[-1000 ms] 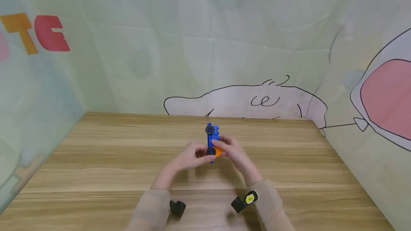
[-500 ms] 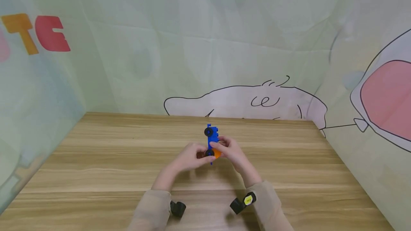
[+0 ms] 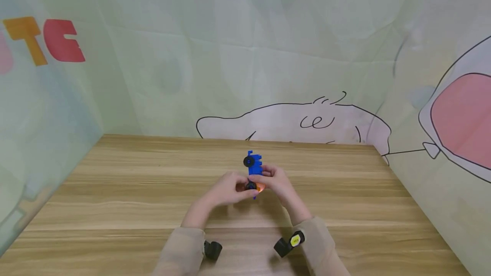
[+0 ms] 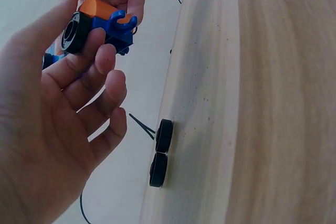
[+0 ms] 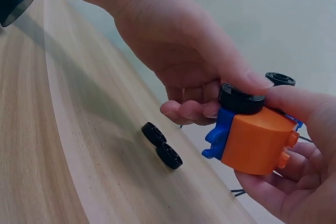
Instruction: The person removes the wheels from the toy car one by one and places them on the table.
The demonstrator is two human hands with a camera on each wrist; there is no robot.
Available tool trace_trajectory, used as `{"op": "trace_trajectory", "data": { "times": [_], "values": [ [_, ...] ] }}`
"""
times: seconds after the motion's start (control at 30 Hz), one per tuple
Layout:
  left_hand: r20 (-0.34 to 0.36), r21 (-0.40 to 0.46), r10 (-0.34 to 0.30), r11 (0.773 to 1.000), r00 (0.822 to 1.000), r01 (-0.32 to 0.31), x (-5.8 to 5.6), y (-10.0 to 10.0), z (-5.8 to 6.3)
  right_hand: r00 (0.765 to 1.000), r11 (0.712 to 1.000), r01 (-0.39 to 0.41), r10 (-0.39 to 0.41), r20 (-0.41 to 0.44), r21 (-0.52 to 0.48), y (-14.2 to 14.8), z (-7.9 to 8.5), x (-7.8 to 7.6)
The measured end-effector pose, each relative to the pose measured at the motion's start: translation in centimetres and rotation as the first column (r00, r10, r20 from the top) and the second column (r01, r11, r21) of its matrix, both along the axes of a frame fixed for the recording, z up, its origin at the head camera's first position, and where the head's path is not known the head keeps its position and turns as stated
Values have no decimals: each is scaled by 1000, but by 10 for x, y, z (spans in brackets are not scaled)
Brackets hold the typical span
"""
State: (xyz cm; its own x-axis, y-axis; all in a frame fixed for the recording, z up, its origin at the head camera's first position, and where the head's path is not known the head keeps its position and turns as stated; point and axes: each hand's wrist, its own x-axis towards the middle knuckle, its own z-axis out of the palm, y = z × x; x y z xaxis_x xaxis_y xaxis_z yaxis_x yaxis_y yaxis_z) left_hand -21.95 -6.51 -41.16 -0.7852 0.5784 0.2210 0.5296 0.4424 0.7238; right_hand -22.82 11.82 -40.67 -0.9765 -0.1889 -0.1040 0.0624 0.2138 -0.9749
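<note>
Above the table, both hands hold a toy car (image 3: 255, 167) with a blue base, raised studs and an orange block (image 5: 257, 142) at one end. My right hand (image 3: 278, 182) grips the car around its body and orange block. At the same end, my left hand (image 3: 229, 189) pinches a black wheel (image 5: 241, 99) on the car's side, thumb on its outer face. Another black wheel (image 3: 249, 161) sits farther along that side. A blue hook (image 4: 123, 21) sticks out of the car's end. The car's opposite side is mostly hidden.
Two loose black wheels, a nearer one (image 5: 169, 156) and a farther one (image 5: 153, 134), stand touching on the wooden table (image 3: 134, 191). In the head view they are hidden. A printed cloth backdrop (image 3: 230, 54) rises behind the table. Both wrists carry black cameras.
The toy car and both hands have shifted slightly towards me. The right thumb has slid a little down the car, nearer the gripped wheel. Both hands keep their hold.
</note>
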Motion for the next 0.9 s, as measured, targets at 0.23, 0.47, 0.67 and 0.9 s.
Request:
{"op": "trace_trajectory", "data": {
  "times": [0.23,0.47,0.67,0.9],
  "values": [
    [-6,-31,14,999,1000,-14,0,0,-3,1000,998,2,0,-28,59,-1,0,1],
    [24,-5,39,999,999,-39,1,1,-3,998,998,18,-15,-55,63,-3,-3,0],
    [-18,-1,44,999,999,-44,0,1,-3,997,996,47,-42,-69,73,-5,-2,2],
    [12,5,33,999,999,-33,-1,-1,-2,992,984,106,-94,-89,141,-8,-2,2]
  ]
}}
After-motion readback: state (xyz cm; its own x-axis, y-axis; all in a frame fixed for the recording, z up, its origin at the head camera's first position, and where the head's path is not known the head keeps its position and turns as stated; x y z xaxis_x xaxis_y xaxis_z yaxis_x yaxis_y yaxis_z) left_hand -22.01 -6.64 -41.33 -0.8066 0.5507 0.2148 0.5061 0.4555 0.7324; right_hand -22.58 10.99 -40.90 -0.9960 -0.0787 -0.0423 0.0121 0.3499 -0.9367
